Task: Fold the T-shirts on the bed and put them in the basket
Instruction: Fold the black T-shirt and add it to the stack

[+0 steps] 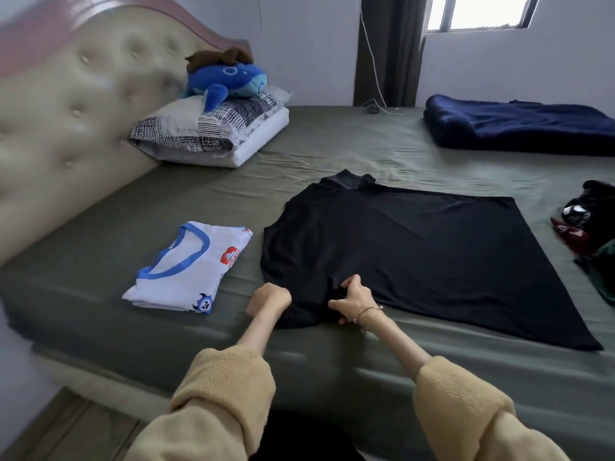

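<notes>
The fingers (344,287) of the right hand (352,301) are curling into the black shirt (416,254), pinching a bunch of cloth at its near sleeve. The left hand (268,299) is sitting at the sleeve's outer edge with its fingers curled under; they are probably gripping the cloth, but the grip itself is hidden, so I cannot tell for sure. The shirt is lying spread flat on the bed (332,141), collar pointing away, hem running off to the right. A white shirt (188,267) is lying folded just beside it on the left, and more clothes (589,234) are waiting in a heap at the right edge. No basket is showing.

The step in hand looks like turning the near sleeve in over the body. To do it well, the person should be keeping both pinches level, lifting the sleeve only slightly, and laying it in a straight line along the side so the edge is running parallel with the hem's sides. Smoothing wrinkles outward before the next fold should be helping the thin cloth stay square.
</notes>
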{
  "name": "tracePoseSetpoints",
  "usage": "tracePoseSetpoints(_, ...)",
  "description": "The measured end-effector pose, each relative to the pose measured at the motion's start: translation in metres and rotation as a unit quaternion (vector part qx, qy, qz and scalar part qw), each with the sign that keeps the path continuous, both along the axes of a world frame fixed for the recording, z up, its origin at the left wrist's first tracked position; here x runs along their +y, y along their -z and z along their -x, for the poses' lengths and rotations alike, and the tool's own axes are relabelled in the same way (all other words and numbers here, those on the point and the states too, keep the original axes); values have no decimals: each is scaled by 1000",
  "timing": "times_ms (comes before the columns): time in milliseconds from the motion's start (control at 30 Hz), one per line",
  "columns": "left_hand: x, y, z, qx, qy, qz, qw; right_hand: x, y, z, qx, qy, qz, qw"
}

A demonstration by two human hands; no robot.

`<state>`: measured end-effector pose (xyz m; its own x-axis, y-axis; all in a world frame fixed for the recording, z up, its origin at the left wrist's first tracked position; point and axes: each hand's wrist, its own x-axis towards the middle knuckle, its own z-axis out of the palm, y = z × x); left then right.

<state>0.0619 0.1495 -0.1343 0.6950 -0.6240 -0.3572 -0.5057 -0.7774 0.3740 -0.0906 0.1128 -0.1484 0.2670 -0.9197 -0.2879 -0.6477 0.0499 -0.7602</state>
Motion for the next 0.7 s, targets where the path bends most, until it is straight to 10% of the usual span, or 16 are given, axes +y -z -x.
tracePoseSetpoints(433, -12, 3, 29, -224, 104, 43, 968, -7, -11, 37, 209, -31, 74, 975)
tracePoseSetpoints(700, -32, 11, 84, -174, 291, 161, 927, -17, -5, 109, 348, -16, 157, 924)
